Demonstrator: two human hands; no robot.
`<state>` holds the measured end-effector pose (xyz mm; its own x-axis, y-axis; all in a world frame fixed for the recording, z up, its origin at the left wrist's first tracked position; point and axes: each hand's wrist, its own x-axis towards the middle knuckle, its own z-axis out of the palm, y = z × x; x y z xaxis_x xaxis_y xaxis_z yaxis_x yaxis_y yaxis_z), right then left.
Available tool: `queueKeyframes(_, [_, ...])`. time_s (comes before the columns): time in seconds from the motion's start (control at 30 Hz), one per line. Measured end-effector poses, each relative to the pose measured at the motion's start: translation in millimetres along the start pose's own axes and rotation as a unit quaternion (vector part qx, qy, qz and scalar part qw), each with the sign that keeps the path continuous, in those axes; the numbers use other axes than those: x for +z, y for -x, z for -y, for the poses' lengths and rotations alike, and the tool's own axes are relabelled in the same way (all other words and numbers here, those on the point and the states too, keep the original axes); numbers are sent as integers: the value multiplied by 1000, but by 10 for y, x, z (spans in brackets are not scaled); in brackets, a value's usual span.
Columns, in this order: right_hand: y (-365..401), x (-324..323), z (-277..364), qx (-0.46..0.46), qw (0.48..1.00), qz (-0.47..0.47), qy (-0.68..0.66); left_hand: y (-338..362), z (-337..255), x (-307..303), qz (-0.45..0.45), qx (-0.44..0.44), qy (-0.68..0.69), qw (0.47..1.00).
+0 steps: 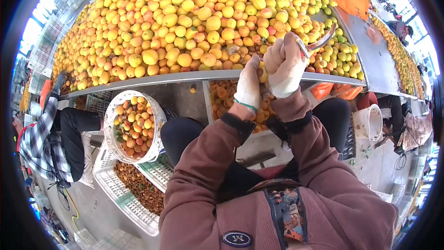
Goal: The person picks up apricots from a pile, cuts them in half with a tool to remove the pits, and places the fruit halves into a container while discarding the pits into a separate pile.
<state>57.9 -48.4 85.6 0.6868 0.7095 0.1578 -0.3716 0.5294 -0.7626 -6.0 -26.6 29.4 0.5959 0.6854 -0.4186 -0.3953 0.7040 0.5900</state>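
Note:
My left hand [249, 84], in a white knit glove, is closed around an apricot [263, 73], which shows only partly between my two hands. Beside it, my right hand [285, 67], gloved the same way, is clenched round a metal tool [323, 40] with a curved end that sticks out above the fist to the right. Both hands are together over the near edge of a metal table [185, 77]. Beyond them a great heap of yellow-orange apricots [175, 23] covers the table. Below the hands, more apricots [222, 93] lie in a container, partly hidden by my wrists.
A white bucket [157, 125] of apricots stands by my left leg. Under it, a white crate [106, 171] holds brown pits [138, 185]. An orange bag [349, 0] lies at the far right, and another white bucket [369, 122] stands right. A person in plaid [41, 150] sits left.

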Motion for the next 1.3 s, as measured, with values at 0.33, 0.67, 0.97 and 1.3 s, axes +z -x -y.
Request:
queueKeyframes(0.33, [-65, 95, 25, -102, 993, 14, 56, -4, -86, -109, 77, 71, -31, 994])
queueKeyframes(0.67, [14, 126, -75, -74, 995, 61, 27, -2, -56, -118, 26, -9, 49, 998])
queueKeyframes(0.97, [-15, -103, -204, -75, 985, 149, 40, -40, -109, -134, 56, -7, -10, 998])
queueKeyframes(1.3, [-222, -202, -36, -56, 989, 135, 30, -84, -111, -192, 68, -41, -91, 993])
